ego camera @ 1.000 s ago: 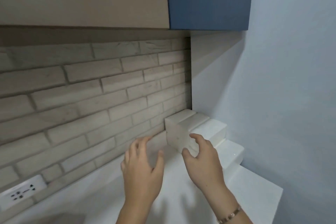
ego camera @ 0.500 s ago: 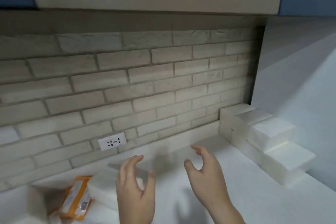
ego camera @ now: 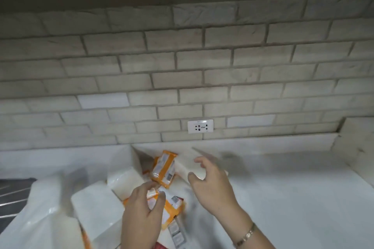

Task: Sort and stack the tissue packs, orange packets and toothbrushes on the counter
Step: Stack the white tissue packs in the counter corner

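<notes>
Two hands work over a white counter [ego camera: 293, 198] that runs along a pale brick backsplash [ego camera: 182, 66], with a white wall socket [ego camera: 200, 126] set low in the bricks just above the counter's upstand. Several white tissue packs [ego camera: 95, 206] lie heaped at the left, near a dark ribbed surface [ego camera: 12, 194] at the far left edge. One orange packet [ego camera: 164, 168] leans tilted among them, toward the wall. The left hand [ego camera: 141, 214] has its thumb and fingers closing on a second orange packet [ego camera: 172, 208] lying lower in the heap. The right hand [ego camera: 210, 186], a bracelet [ego camera: 245, 235] at its wrist, hovers spread and empty just beside another white pack [ego camera: 194, 163]. Motion blur softens everything.
</notes>
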{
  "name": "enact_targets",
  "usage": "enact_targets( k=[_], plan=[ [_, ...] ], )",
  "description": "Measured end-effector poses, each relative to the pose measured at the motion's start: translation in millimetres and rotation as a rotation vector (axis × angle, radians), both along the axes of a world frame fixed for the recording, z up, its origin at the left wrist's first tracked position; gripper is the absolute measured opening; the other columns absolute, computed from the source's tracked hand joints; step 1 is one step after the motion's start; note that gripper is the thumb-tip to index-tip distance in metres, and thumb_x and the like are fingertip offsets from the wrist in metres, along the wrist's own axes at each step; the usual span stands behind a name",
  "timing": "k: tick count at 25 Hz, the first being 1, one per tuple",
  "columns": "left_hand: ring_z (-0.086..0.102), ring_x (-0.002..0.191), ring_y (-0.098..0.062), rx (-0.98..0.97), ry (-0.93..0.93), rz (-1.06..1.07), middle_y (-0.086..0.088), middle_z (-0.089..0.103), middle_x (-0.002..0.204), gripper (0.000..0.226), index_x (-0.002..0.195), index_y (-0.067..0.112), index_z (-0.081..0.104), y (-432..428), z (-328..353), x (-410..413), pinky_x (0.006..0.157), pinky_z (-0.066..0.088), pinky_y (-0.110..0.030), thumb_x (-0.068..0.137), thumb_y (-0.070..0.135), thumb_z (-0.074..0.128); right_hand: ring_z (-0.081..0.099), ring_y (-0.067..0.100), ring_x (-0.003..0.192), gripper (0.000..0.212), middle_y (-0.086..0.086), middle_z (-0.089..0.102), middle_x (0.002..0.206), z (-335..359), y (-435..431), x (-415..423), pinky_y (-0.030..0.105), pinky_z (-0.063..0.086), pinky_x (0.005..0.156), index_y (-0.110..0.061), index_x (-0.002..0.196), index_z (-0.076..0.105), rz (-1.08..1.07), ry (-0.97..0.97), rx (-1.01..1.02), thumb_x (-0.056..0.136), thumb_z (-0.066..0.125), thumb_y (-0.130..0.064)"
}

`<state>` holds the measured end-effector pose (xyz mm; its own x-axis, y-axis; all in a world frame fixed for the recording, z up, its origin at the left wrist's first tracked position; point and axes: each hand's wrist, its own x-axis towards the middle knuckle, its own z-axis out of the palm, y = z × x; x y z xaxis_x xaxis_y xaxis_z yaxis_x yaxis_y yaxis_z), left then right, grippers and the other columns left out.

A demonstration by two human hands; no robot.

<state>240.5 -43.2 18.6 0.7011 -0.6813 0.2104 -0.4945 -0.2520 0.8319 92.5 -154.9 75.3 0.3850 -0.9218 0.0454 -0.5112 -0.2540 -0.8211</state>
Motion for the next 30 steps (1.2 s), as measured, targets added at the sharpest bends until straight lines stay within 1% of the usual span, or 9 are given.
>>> enact_targets(
  k=[4, 8, 10, 12, 14, 16, 18, 22, 30],
  plan=[
    [0.067, 0.079, -0.006, -0.021, 0.070, 0.109, 0.012, 0.073, 0.084, 0.019, 0.085, 0.038, 0.070, 33, -8, 22, 0.075, 0.057, -0.037, 0.089, 0.020, 0.076, 0.056, 0.008, 0.116, 0.041, -0.016, 0.058, 0.121, -12, 25, 41, 0.031, 0.048, 0.099, -0.039, 0.122, 0.061, 0.189, -0.056, 0.192, 0.082, 0.061, -0.051],
    [0.066, 0.076, -0.004, -0.185, 0.042, 0.292, 0.015, 0.071, 0.079, 0.025, 0.078, 0.027, 0.073, 64, -11, 37, 0.069, 0.049, -0.008, 0.087, 0.004, 0.075, 0.058, 0.002, 0.106, 0.034, -0.018, 0.056, 0.120, -17, 45, 67, 0.026, 0.049, 0.091, -0.041, 0.122, 0.061, 0.298, -0.059, 0.299, 0.089, 0.064, -0.036],
    [0.065, 0.076, -0.002, -0.301, -0.072, 0.396, 0.008, 0.071, 0.076, 0.016, 0.077, 0.027, 0.071, 79, -8, 38, 0.069, 0.044, -0.003, 0.085, 0.012, 0.072, 0.063, 0.007, 0.100, 0.030, -0.014, 0.057, 0.117, -15, 54, 77, 0.023, 0.051, 0.083, -0.041, 0.117, 0.062, 0.334, -0.080, 0.372, 0.087, 0.066, -0.035],
    [0.064, 0.079, -0.003, -0.363, -0.206, 0.487, 0.001, 0.069, 0.072, 0.008, 0.081, 0.019, 0.072, 95, -3, 47, 0.076, 0.043, -0.007, 0.082, 0.022, 0.064, 0.067, 0.012, 0.098, 0.024, -0.012, 0.058, 0.113, -12, 63, 86, 0.023, 0.050, 0.081, -0.042, 0.109, 0.063, 0.372, -0.110, 0.412, 0.087, 0.067, -0.033],
    [0.063, 0.091, -0.017, -0.253, -0.287, 0.575, -0.008, 0.071, 0.089, 0.027, 0.092, 0.013, 0.073, 110, -5, 69, 0.090, 0.046, -0.027, 0.082, 0.034, 0.059, 0.066, 0.012, 0.095, 0.021, -0.012, 0.058, 0.111, -9, 70, 92, 0.026, 0.051, 0.080, -0.043, 0.104, 0.064, 0.396, -0.139, 0.433, 0.085, 0.067, -0.034],
    [0.053, 0.116, -0.042, 0.082, -0.258, 0.727, -0.019, 0.063, 0.124, 0.047, 0.121, 0.014, 0.065, 119, -15, 99, 0.098, 0.043, -0.054, 0.084, 0.043, 0.064, 0.063, 0.010, 0.090, 0.023, -0.012, 0.059, 0.109, -6, 74, 97, 0.026, 0.052, 0.075, -0.042, 0.106, 0.065, 0.416, -0.157, 0.444, 0.085, 0.067, -0.035],
    [0.033, 0.137, -0.048, 0.432, 0.000, 0.789, -0.021, 0.038, 0.153, 0.081, 0.148, 0.024, 0.042, 126, -26, 123, 0.104, 0.032, -0.070, 0.081, 0.056, 0.074, 0.062, 0.010, 0.091, 0.027, -0.012, 0.058, 0.109, -5, 78, 99, 0.026, 0.051, 0.072, -0.041, 0.112, 0.064, 0.450, -0.141, 0.451, 0.086, 0.065, -0.035],
    [0.037, 0.133, -0.050, 0.625, 0.350, 0.658, -0.021, 0.034, 0.149, 0.109, 0.157, 0.033, 0.021, 139, -55, 144, 0.110, 0.034, -0.067, 0.070, 0.071, 0.075, 0.061, 0.010, 0.104, 0.035, -0.014, 0.056, 0.112, -8, 84, 100, 0.030, 0.052, 0.087, -0.040, 0.121, 0.062, 0.493, -0.092, 0.437, 0.086, 0.064, -0.038],
    [0.055, 0.126, -0.043, 0.418, 0.264, 0.701, -0.021, 0.063, 0.134, 0.081, 0.138, 0.017, 0.061, 161, -34, 136, 0.109, 0.041, -0.055, 0.067, 0.041, 0.091, 0.060, 0.008, 0.094, 0.030, -0.015, 0.055, 0.111, -5, 81, 97, 0.022, 0.049, 0.074, -0.038, 0.121, 0.061, 0.492, -0.084, 0.419, 0.092, 0.063, -0.036]
  ],
)
